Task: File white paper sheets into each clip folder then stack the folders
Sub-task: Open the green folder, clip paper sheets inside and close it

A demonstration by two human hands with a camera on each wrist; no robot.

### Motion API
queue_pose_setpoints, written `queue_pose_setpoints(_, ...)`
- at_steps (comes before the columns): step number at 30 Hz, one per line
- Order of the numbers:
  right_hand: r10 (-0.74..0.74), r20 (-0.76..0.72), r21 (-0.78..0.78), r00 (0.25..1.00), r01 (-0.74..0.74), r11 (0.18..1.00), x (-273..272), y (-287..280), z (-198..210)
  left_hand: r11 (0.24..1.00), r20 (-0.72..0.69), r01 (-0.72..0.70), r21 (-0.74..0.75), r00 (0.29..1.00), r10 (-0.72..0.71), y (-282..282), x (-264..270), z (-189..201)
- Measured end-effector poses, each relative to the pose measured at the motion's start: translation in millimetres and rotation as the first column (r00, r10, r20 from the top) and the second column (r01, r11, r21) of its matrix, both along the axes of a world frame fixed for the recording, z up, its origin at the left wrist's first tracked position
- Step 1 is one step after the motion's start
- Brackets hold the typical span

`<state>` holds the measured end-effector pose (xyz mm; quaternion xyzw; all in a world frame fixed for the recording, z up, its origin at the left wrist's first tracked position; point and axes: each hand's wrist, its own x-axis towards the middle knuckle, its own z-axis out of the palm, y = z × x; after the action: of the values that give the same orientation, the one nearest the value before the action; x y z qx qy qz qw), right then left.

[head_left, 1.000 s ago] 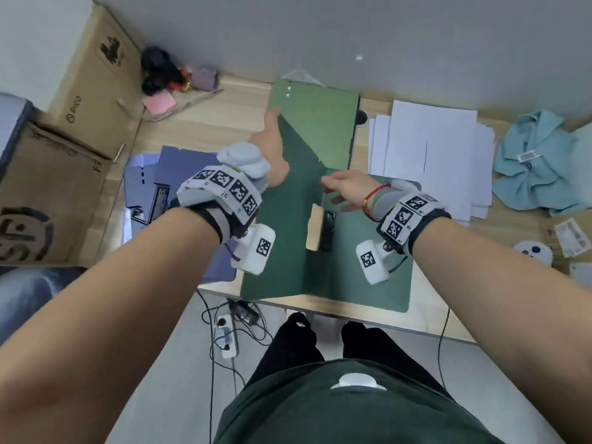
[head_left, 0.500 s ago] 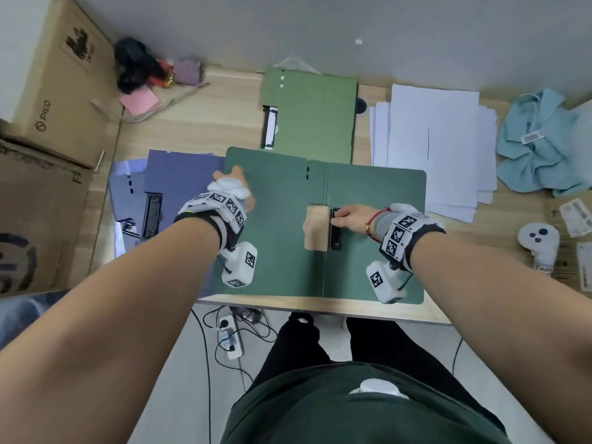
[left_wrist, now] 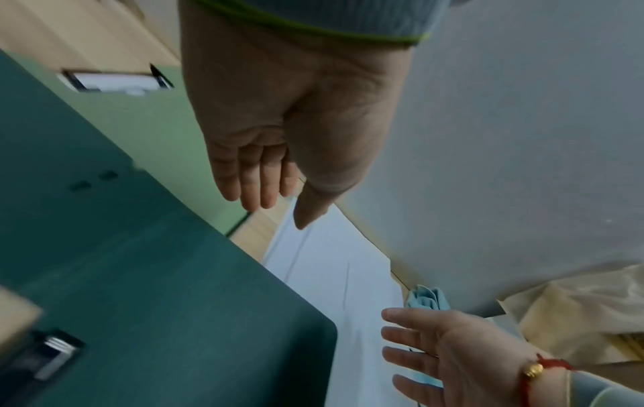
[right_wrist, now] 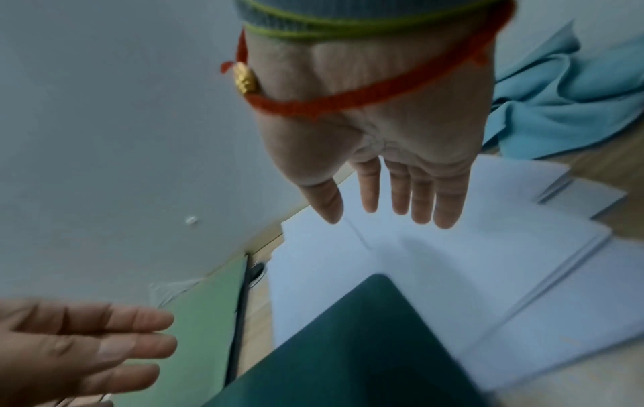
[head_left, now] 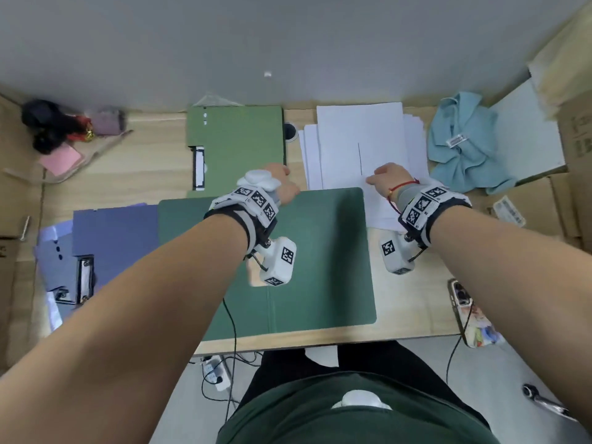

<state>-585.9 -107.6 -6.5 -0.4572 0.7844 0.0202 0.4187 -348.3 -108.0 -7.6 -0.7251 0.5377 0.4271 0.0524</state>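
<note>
Since half a second ago I have taken my right hand (head_left: 389,179) off the clip at the fold of the dark green folder (head_left: 320,254) and my left hand (head_left: 282,182) off its left cover. Both hands now reach toward the back of the worktop (head_left: 128,174).

Right hand: over the near left part of the white paper sheets (head_left: 362,139), palm down, fingers straight and slightly spread, holding nothing. In the right wrist view the fingertips hang above the top sheet; I cannot tell whether they touch it.

Left hand: above the far edge of the dark green folder, just beside the near right corner of the light green folder (head_left: 240,145). Fingers straight and close together, thumb apart, holding nothing.

Dark green folder: lies open and flat at the front middle of the worktop, long axis left to right, fold running front to back. Its far right corner overlaps the near edge of the paper. Its metal clip (left_wrist: 52,355) shows only in the left wrist view, blurred.

Paper: loose fanned stack at back right, long axis front to back, between the light green folder and a blue cloth (head_left: 464,149).

Light green folder: closed, at back centre, long axis front to back, clip window (head_left: 199,168) on its left edge.

Purple folder (head_left: 112,238): left of the dark green one, partly under it.
</note>
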Motion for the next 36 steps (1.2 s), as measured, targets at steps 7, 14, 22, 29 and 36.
queue_pose_setpoints(7, -0.112, -0.060, 0.061, 0.992, 0.115, 0.991, -64.5, -33.8, -28.1, 0.987, 0.106, 0.085, 0.140, 0.989, -0.100, -36.5, -82.3, -22.2)
queue_pose_setpoints(14, -0.163, -0.034, 0.070, 0.986, 0.165, 0.984, -82.6, -51.7, -48.4, 0.982, 0.150, -0.054, 0.181, 0.988, 0.027, -59.0, -112.7, -46.4)
queue_pose_setpoints(22, -0.256, 0.115, 0.073, 0.960, 0.249, 0.966, -94.1, -54.8, -57.5, 0.974, 0.039, -0.162, 0.160, 0.987, 0.158, -67.0, -118.0, -60.2)
queue_pose_setpoints(29, -0.299, 0.377, -0.145, 0.877, 0.375, 0.916, -86.7, -70.2, -23.3, 0.930, -0.220, -0.358, -0.077, 0.916, 0.335, -77.8, -112.7, -38.7)
queue_pose_setpoints(36, -0.258, 0.468, -0.275, 0.845, 0.417, 0.866, -68.4, -77.2, 23.4, 0.807, -0.409, -0.470, -0.358, 0.855, 0.317, -81.8, -84.8, 14.6)
